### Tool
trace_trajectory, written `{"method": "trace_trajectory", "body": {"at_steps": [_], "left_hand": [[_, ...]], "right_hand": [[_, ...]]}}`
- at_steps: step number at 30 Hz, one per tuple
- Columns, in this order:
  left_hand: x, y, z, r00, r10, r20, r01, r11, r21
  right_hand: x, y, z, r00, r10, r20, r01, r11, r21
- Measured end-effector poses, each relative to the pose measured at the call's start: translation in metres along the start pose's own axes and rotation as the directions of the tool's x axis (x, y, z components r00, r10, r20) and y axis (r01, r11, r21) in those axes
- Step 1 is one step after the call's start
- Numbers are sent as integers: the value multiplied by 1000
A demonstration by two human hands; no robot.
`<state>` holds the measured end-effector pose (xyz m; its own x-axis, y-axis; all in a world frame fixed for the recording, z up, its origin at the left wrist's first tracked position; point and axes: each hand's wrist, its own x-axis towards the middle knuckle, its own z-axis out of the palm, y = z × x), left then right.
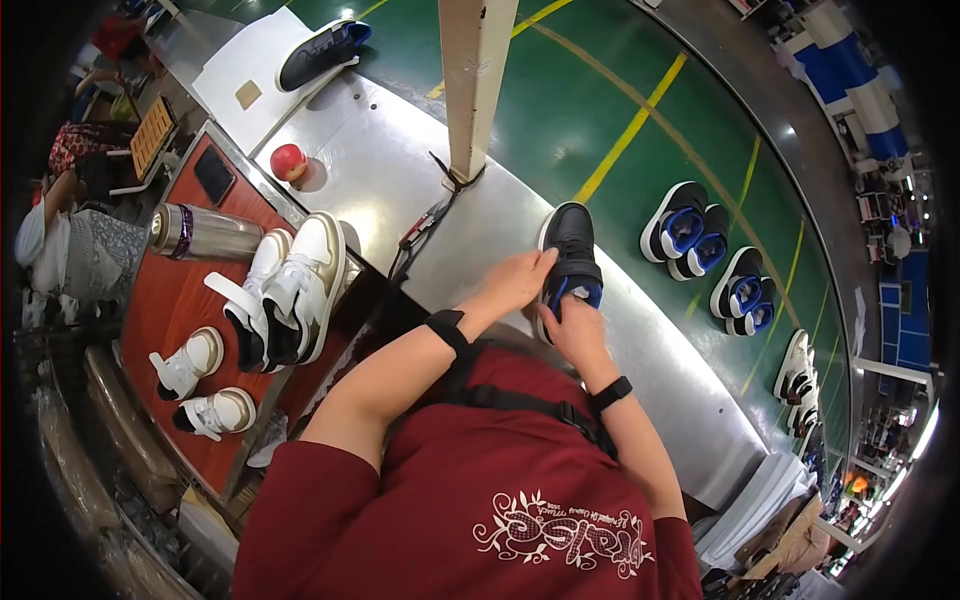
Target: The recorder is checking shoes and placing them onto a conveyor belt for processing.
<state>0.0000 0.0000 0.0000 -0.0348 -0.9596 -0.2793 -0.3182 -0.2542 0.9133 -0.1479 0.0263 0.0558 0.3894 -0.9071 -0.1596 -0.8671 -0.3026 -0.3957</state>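
A black sneaker (571, 232) with a white sole edge and blue lining lies in front of me on the metal ledge, toe pointing away. My left hand (519, 281) is closed at its left side, fingertips at the end of the strap (577, 272) across the upper. My right hand (577, 330) grips the heel end, with the thumb at the blue-lined opening. Something whitish shows inside the opening. The right fingers beneath the heel are partly hidden.
Pairs of black-and-blue sneakers (686, 232) and white shoes (797, 372) sit on the green surface. A post (468, 100) rises from the ledge. At left are white shoes (310, 280), a steel flask (215, 233), a phone (214, 176), a red apple-like object (289, 162) and another black sneaker (318, 57).
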Motion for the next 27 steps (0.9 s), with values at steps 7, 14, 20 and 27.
{"method": "trace_trajectory", "body": {"at_steps": [7, 14, 20, 27], "left_hand": [[-9, 14, -30, 994, -10, 106, -6, 990, 143], [2, 49, -36, 973, 10, 229, 83, 915, -395], [9, 61, -47, 897, -59, 438, 268, 860, -434], [-25, 36, -45, 901, 85, 425, -175, 968, 178]], "right_hand": [[8, -28, 21, 995, 44, 87, -37, 996, -84], [8, -22, 27, 1000, -17, 11, 18, 999, -41], [-21, -8, 28, 996, 82, 24, -85, 978, 192], [-23, -18, 35, 998, 68, 13, -69, 995, 66]]}}
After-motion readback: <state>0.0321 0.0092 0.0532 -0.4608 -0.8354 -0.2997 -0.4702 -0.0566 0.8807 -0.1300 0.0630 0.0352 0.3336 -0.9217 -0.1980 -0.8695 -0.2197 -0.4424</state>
